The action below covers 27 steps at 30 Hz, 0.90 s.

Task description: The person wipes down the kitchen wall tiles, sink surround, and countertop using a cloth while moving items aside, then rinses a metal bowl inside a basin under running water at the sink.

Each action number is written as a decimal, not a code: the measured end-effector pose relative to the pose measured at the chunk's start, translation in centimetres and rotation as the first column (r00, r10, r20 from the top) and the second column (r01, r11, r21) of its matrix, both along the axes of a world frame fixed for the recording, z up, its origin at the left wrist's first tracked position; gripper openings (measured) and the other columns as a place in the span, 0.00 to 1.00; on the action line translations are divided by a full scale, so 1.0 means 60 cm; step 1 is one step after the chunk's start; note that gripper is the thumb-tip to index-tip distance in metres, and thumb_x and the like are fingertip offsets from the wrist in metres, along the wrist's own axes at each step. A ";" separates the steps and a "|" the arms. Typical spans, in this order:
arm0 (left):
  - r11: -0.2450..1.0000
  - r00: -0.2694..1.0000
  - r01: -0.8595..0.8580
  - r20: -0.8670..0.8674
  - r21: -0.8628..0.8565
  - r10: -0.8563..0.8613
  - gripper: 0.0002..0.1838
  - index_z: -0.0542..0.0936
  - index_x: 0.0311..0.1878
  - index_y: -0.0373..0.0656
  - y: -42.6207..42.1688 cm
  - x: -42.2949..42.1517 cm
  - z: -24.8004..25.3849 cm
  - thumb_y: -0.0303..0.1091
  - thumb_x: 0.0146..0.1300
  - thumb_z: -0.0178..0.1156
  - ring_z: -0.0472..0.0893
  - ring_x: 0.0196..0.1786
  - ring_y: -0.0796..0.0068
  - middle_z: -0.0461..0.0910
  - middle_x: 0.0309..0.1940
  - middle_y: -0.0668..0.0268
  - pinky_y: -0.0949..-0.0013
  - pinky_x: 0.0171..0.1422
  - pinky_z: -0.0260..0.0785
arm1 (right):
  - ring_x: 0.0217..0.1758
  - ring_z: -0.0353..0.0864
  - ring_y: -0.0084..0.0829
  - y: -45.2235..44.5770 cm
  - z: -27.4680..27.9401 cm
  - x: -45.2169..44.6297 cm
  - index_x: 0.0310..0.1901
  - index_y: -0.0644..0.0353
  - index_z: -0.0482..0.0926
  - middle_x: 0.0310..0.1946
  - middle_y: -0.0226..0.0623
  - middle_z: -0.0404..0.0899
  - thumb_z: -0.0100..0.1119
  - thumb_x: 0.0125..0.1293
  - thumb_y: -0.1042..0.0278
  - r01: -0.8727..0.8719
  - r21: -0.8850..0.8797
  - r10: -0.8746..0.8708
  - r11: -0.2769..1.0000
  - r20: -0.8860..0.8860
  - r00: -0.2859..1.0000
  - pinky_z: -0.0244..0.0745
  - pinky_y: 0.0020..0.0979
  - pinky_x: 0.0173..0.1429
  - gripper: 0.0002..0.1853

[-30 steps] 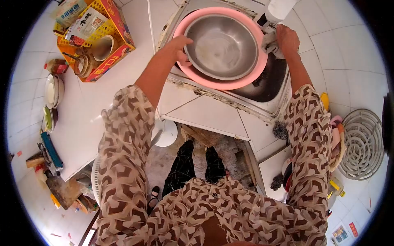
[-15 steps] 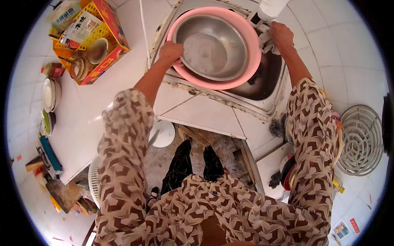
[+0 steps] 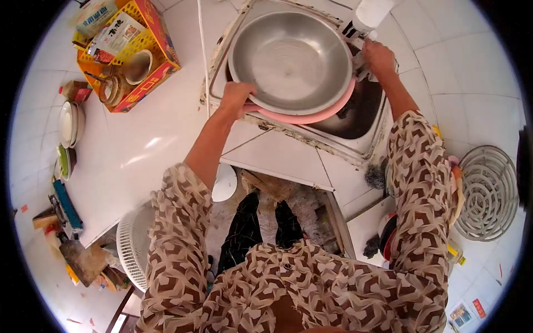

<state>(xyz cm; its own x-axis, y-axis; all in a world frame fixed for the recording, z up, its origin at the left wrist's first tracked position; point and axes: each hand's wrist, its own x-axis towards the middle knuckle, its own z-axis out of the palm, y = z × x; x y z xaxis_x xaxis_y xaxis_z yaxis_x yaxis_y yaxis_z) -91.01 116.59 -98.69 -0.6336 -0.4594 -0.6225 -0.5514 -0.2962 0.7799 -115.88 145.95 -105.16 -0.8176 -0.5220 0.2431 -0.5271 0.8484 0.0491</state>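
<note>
My left hand [image 3: 237, 99] is closed around the near-left rim of a wide stainless steel basin [image 3: 290, 61]. The basin sits over a pink plastic basin [image 3: 311, 117], of which only the near edge shows. Whether water lies in the steel basin I cannot tell. Both are above the metal sink [image 3: 363, 114], whose dark right part stays visible. Beside the tap [image 3: 355, 29], to the right of the basins, my right hand [image 3: 379, 58] is closed on a crumpled grey cloth [image 3: 361, 71].
At the upper left of the white tiled counter [image 3: 133, 139] stands a red and yellow box [image 3: 152, 83] with packets and jars. Bowls [image 3: 69, 125] line the left wall. A round grey rack [image 3: 487, 193] is at the right, and a dark scouring pad [image 3: 375, 175] lies near the sink.
The steel basin has come up and toward the camera with my left hand, now covering most of the pink basin. My right hand stays by the tap with the cloth.
</note>
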 end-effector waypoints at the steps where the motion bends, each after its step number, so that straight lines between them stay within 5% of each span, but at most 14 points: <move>1: 1.000 1.000 0.006 -0.015 -0.005 -0.006 0.12 0.69 0.35 0.20 0.002 0.004 -0.001 0.20 0.48 0.56 0.80 0.31 0.52 0.73 0.30 0.49 0.53 0.37 0.82 | 0.32 0.82 0.51 -0.001 0.003 -0.001 0.41 0.61 0.74 0.28 0.49 0.80 0.44 0.65 0.65 -0.031 0.007 0.031 1.000 0.004 1.000 0.78 0.50 0.34 0.11; 6: 1.000 0.999 0.027 0.022 -0.006 -0.027 0.12 0.70 0.35 0.22 0.038 -0.016 0.007 0.18 0.46 0.57 0.78 0.29 0.57 0.72 0.29 0.52 0.54 0.34 0.81 | 0.32 0.83 0.48 0.010 -0.025 -0.010 0.40 0.61 0.74 0.27 0.47 0.81 0.44 0.66 0.65 -0.138 0.062 0.146 0.989 -0.153 0.977 0.78 0.47 0.33 0.11; 15: 0.996 0.991 0.085 0.106 -0.033 -0.081 0.10 0.71 0.34 0.23 0.042 -0.011 -0.023 0.18 0.48 0.56 0.77 0.32 0.57 0.72 0.31 0.51 0.56 0.34 0.81 | 0.33 0.83 0.45 0.010 -0.037 -0.016 0.47 0.60 0.72 0.29 0.45 0.80 0.46 0.67 0.65 -0.141 0.172 0.161 0.975 -0.106 0.981 0.78 0.45 0.32 0.11; 22: 0.983 0.994 0.107 0.012 0.149 -0.110 0.08 0.69 0.34 0.28 0.055 -0.006 -0.008 0.21 0.54 0.56 0.76 0.30 0.61 0.68 0.31 0.57 0.56 0.37 0.80 | 0.37 0.82 0.47 0.004 -0.059 -0.023 0.52 0.54 0.71 0.32 0.46 0.80 0.47 0.69 0.58 -0.095 0.166 0.078 0.982 0.107 0.991 0.77 0.47 0.36 0.15; 27: 0.993 0.998 0.042 0.049 0.108 -0.047 0.12 0.70 0.39 0.22 0.058 -0.012 -0.025 0.16 0.50 0.54 0.78 0.36 0.50 0.70 0.39 0.47 0.49 0.42 0.82 | 0.43 0.80 0.49 0.030 -0.018 -0.009 0.63 0.41 0.67 0.38 0.49 0.81 0.50 0.67 0.58 -0.063 0.019 0.055 0.998 0.266 0.962 0.75 0.47 0.46 0.22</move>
<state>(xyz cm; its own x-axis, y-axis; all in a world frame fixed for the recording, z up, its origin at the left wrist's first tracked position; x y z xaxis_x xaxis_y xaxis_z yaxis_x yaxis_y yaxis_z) -91.73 120.09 -100.18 -0.6177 -0.3602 -0.6991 -0.6048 -0.3507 0.7150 -116.41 147.73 -106.23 -0.8184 -0.5746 0.0070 -0.5733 0.8158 -0.0764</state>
